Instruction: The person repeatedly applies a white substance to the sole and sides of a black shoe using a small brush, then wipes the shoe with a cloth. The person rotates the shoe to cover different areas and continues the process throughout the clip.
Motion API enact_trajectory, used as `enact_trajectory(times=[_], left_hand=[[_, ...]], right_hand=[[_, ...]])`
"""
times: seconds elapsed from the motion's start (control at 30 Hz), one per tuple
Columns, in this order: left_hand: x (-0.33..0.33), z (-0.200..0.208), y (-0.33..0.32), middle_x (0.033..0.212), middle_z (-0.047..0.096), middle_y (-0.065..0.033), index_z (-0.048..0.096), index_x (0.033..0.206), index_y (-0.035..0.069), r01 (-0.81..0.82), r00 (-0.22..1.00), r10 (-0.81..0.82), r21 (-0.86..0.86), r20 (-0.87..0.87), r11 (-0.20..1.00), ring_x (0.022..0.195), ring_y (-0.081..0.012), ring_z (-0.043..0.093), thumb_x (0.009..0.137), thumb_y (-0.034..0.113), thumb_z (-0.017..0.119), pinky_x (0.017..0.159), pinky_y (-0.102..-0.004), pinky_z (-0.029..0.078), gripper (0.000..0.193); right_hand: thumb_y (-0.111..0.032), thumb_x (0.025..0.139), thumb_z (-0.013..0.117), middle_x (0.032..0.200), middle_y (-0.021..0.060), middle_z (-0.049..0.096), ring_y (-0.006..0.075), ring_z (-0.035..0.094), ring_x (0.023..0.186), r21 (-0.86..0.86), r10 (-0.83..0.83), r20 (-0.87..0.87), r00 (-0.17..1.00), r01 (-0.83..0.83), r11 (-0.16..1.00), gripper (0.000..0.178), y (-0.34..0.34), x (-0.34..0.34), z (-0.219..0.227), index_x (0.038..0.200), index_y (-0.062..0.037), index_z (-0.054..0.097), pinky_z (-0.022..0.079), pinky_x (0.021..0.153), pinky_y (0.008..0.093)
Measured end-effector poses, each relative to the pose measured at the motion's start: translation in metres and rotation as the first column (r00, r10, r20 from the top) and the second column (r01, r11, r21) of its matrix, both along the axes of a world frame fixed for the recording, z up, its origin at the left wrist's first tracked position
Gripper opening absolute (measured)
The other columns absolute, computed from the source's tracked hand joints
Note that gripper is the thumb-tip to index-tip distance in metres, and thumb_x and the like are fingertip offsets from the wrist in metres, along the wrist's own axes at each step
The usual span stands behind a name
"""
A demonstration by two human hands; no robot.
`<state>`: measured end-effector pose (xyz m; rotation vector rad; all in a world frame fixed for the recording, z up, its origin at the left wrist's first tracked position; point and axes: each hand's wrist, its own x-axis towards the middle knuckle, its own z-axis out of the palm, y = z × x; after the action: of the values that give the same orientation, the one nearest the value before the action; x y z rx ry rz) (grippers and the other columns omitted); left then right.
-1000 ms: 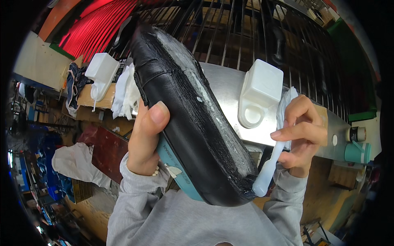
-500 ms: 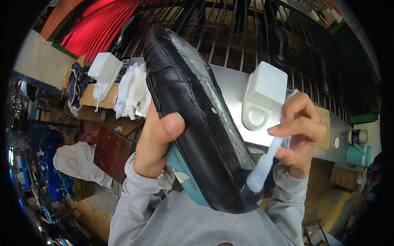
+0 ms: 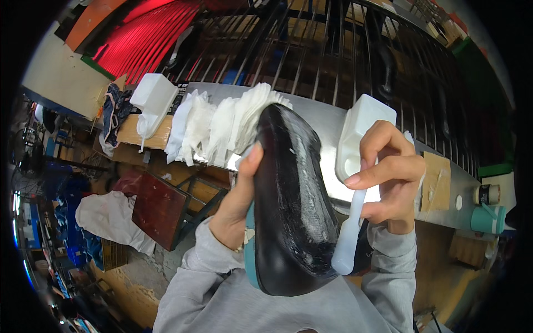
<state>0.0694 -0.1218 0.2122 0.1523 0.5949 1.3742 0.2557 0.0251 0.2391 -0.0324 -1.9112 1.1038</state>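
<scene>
The black shoe upper (image 3: 272, 205) sits in front of your chest, raised toward you, one end pointing to the bench and the other near your shirt (image 3: 233, 302). A whitish, streaky band (image 3: 312, 188) runs along its underside, with dark, glossy patches near the lower end. Teal material (image 3: 251, 255) shows along its left edge.

Your left hand (image 3: 236, 202) grasps the shoe from the left, thumb along its side; the other fingers are hidden behind it. Your right hand (image 3: 391, 172) pinches a pale, translucent tool (image 3: 348, 238) between thumb and fingers, its broad rounded end pointing down at the shoe's lower right edge. You can't tell from this view whether the two touch.

Just beyond your right hand, a white plastic container (image 3: 363, 114) stands on the metal bench top (image 3: 327, 114). Left of the shoe's upper end lie bunched white cloths (image 3: 222, 125), then a second white container (image 3: 152, 94). Past the bench runs a rack of metal bars (image 3: 300, 66), lit red at the left. Cardboard (image 3: 436, 180) lies right of your right hand, and farther right is a teal cup (image 3: 487, 218).
</scene>
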Motion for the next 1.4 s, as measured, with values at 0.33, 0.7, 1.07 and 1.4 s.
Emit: enact_trajectory(times=[0.33, 0.7, 1.07, 1.4], left_hand=[[0.016, -0.033, 0.001, 0.127, 0.064, -0.0134, 0.051, 0.14, 0.006, 0.118, 0.671, -0.258, 0.243, 0.695, 0.963, 0.111, -0.0221, 0.068, 0.1, 0.065, 0.042, 0.094, -0.0363, 0.059, 0.071], [0.009, -0.031, 0.011, 0.124, 0.062, -0.0174, 0.051, 0.138, 0.002, 0.207, 0.869, -0.282, 0.219, 0.406, 0.954, 0.109, -0.025, 0.068, 0.106, 0.057, 0.035, 0.089, -0.0381, 0.06, 0.066], [0.002, -0.037, 0.008, 0.151, 0.04, -0.028, 0.022, 0.155, -0.002, 0.371, 0.453, -0.533, 0.393, 0.715, 0.842, 0.091, -0.0361, 0.063, 0.094, 0.056, 0.06, 0.069, -0.0439, 0.048, 0.092], [-0.054, -0.028, 0.019, 0.155, 0.039, -0.0194, 0.034, 0.152, 0.001, -0.07, 0.995, -0.001, 0.71, 0.099, 0.701, 0.128, -0.0336, 0.039, 0.066, 0.052, 0.081, 0.102, -0.0559, 0.026, 0.111]], right_hand=[[-0.019, 0.052, 0.095, 0.083, 0.0006, 0.059, 0.0119, 0.055, 0.073, 0.04, 0.143, -0.052, 0.988, -0.141, 0.989, 0.04, 0.011, -0.039, -0.004, 0.09, -0.0126, 0.084, 0.039, 0.063, 0.0253], [-0.02, 0.053, 0.095, 0.082, -0.0003, 0.056, 0.0114, 0.055, 0.073, 0.075, 0.086, -0.001, 0.996, -0.086, 0.993, 0.038, 0.009, -0.044, 0.017, 0.089, -0.012, 0.083, 0.039, 0.062, 0.0235], [-0.017, 0.055, 0.094, 0.084, -0.0003, 0.056, 0.013, 0.056, 0.076, 0.078, 0.06, 0.073, 0.996, -0.066, 0.995, 0.037, 0.021, -0.016, -0.004, 0.089, -0.0104, 0.083, 0.04, 0.064, 0.0258], [-0.018, 0.066, 0.089, 0.089, 0.0017, 0.059, 0.0202, 0.053, 0.081, 0.611, -0.86, 0.376, 0.346, 0.605, 0.51, 0.021, -0.002, 0.103, -0.067, 0.082, -0.0095, 0.077, 0.036, 0.076, 0.0368]])
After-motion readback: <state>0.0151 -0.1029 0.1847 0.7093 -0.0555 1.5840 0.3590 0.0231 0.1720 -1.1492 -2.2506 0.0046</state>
